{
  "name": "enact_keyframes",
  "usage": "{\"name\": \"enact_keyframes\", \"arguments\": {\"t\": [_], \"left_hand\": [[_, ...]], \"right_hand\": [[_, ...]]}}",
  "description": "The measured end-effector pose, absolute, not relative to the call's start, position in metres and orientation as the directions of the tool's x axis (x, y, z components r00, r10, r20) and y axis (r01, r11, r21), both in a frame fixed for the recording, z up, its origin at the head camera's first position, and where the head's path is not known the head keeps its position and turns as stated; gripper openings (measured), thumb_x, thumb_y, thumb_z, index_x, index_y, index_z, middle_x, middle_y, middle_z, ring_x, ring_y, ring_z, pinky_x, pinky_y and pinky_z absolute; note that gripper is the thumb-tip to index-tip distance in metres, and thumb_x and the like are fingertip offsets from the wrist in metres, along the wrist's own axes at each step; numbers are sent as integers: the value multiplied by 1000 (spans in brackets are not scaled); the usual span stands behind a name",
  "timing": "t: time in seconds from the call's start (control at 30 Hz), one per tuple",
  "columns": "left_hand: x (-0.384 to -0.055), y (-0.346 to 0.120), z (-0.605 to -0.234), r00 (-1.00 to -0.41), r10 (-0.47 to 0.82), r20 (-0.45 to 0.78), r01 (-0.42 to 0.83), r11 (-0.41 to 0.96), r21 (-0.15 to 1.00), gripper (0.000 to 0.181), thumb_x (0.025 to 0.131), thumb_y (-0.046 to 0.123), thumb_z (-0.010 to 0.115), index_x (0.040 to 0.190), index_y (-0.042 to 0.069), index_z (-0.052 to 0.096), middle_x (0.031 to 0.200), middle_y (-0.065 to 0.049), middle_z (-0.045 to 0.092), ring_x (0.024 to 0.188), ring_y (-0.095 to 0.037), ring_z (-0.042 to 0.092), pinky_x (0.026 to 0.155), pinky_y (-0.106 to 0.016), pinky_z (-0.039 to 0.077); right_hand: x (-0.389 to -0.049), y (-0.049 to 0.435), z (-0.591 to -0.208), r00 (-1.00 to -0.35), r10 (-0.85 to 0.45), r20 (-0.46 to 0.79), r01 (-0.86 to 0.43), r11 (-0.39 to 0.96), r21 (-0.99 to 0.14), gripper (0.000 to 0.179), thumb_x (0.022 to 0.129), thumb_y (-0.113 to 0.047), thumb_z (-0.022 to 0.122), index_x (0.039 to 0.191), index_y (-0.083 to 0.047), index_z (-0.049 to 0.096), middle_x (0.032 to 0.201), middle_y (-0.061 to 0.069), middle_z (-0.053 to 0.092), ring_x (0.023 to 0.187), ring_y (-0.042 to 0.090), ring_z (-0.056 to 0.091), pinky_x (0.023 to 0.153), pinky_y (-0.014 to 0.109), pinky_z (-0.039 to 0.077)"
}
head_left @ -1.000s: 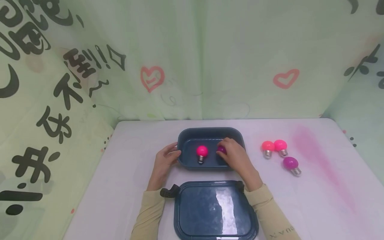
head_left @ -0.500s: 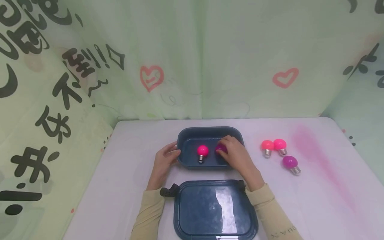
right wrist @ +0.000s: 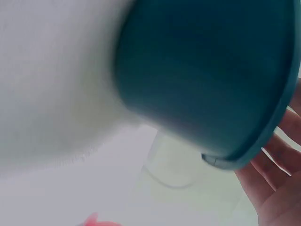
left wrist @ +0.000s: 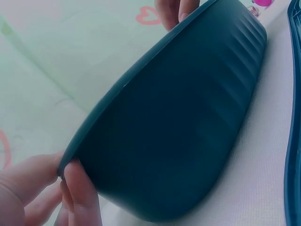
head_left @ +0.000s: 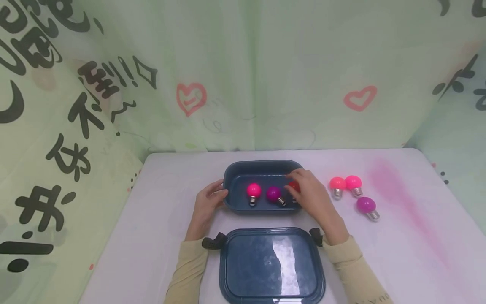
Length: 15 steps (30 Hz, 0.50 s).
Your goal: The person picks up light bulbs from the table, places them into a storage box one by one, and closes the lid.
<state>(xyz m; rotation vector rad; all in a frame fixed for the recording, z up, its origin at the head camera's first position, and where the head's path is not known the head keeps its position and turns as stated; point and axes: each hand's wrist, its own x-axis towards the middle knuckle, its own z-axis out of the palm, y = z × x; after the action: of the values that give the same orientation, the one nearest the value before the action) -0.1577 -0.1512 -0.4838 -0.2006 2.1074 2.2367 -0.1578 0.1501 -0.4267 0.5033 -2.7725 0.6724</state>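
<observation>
My left hand (head_left: 209,200) holds the left end of a dark blue rectangular box (head_left: 258,166), pinching its rim between thumb and fingers in the left wrist view. Inside lie a pink light bulb (head_left: 253,190) at left and a purple light bulb (head_left: 274,194) in the middle. At the box's right end, the thumb and fingers of my right hand (head_left: 311,192) are around a red light bulb (head_left: 294,185), which they partly cover. In the right wrist view, the right fingers (right wrist: 282,155) reach over the rim.
A flat dark blue lid (head_left: 258,266) lies in front of the box, between the forearms. To the right on the white table (head_left: 152,211) are an orange-red bulb (head_left: 337,184), another pink bulb (head_left: 353,183) and another purple bulb (head_left: 366,205). A green curtain (head_left: 265,105) hangs behind.
My right hand has let go of the purple light bulb in the box and moved right to the red light bulb, which now shows. The left hand stays on the box.
</observation>
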Motion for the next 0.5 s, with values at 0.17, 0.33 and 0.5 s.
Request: {"name": "enact_keyframes", "arguments": {"t": [0.17, 0.33, 0.5], "left_hand": [[-157, -152, -485, -989, -40, -142, -139, -65, 988, 45, 90, 9, 71, 134, 7, 61, 121, -17, 62, 99, -20, 66, 75, -25, 56], [-156, -153, -484, -988, -35, -153, -150, -64, 987, 43, 91, 10, 72, 132, 10, 62, 121, -15, 62, 101, -22, 66, 76, -25, 56], [-154, -154, -484, -989, -26, -144, -142, -62, 988, 43, 90, 11, 72, 132, 10, 62, 122, -16, 62, 102, -23, 66, 76, -25, 56]], "right_hand": [[-155, 157, -424, -922, -249, 296, -356, 844, -400, 33, 84, -10, 78, 114, 1, 69, 113, 17, 65, 106, 35, 60, 88, 48, 54], [-151, 166, -422, -932, -226, 283, -331, 849, -412, 35, 84, -9, 78, 115, 2, 67, 115, 19, 64, 108, 37, 59, 90, 50, 53], [-147, 175, -421, -950, -183, 253, -277, 868, -412, 36, 85, -9, 76, 118, 2, 65, 120, 21, 61, 114, 40, 56, 91, 53, 53]]}}
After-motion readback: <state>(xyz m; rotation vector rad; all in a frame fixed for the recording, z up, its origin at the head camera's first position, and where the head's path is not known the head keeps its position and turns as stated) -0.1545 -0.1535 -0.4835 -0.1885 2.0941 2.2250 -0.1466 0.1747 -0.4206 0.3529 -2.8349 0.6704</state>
